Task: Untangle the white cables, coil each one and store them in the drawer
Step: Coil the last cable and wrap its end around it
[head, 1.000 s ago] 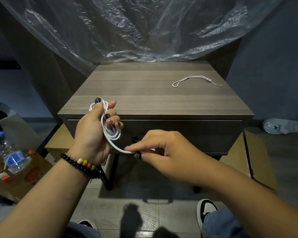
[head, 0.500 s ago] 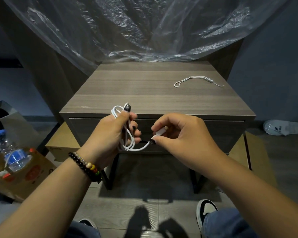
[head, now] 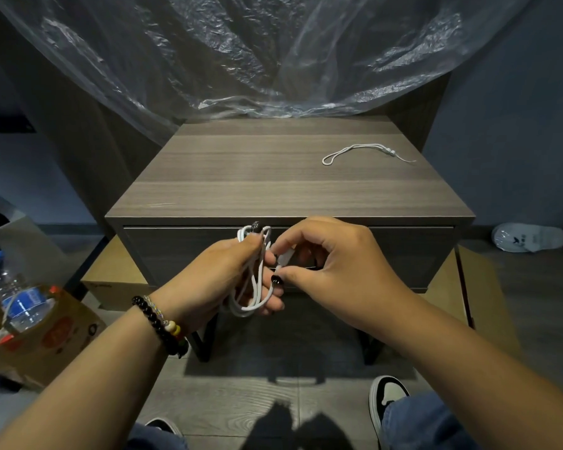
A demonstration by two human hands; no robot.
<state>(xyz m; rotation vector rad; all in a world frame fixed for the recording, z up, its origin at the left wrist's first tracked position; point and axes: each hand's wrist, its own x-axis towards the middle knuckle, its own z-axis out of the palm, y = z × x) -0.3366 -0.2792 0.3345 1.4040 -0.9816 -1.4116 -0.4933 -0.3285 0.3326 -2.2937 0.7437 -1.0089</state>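
My right hand [head: 332, 264] has come in close against my left hand [head: 221, 280], carrying the plug end with it, so the slack that ran between them a moment ago is now wound in. My left fingers curl around the white cable [head: 252, 287] loops in front of the shut drawer [head: 387, 251]; my right pinches the plug, though I can't quite see how it tucks. A second white cord [head: 368, 152] lies near the tabletop's [head: 241, 177] far right corner, uncoiled.

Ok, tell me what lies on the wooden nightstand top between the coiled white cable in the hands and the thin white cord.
Head view: only bare wood-grain nightstand top lies between the coiled white cable, held in front of the closed drawer, and the thin white cord.
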